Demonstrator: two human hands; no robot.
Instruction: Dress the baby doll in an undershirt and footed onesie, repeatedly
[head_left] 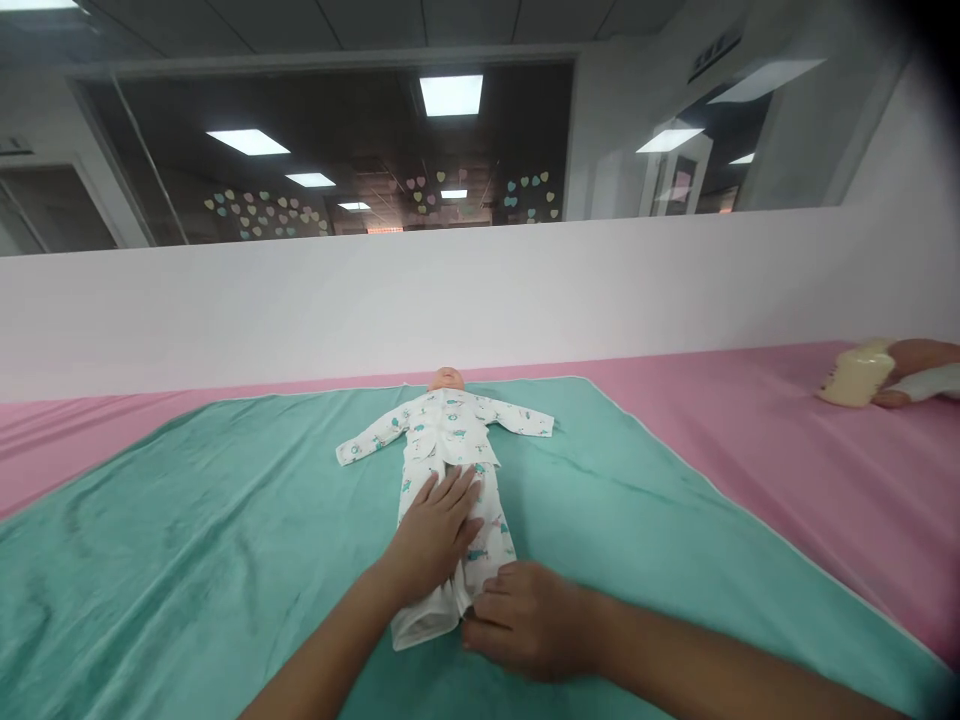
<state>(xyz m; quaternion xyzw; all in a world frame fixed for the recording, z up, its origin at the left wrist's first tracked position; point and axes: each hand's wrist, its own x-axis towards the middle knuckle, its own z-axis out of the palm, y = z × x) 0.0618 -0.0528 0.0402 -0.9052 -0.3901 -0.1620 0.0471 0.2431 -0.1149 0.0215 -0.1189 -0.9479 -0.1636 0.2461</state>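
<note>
A baby doll [447,378] lies on its back, dressed in a white printed top [450,425] with both sleeves spread out. White printed trousers [491,525] cover its legs. My left hand [439,525] rests flat over the upper part of the trousers, fingers stretched out. At the lower end of the trouser leg on the right, my right hand [521,620] has its fingers closed on the hem. The other leg's wide cuff [425,625] lies loose on the cloth. Inside the trousers, the doll's legs are hidden.
A green blanket [225,520] with a pale edge is spread under the doll, over a pink sheet [750,410]. At the far right stand a cream bottle [857,375] and, partly cut off, another skin-coloured doll part [922,360]. A white wall [450,300] rises behind.
</note>
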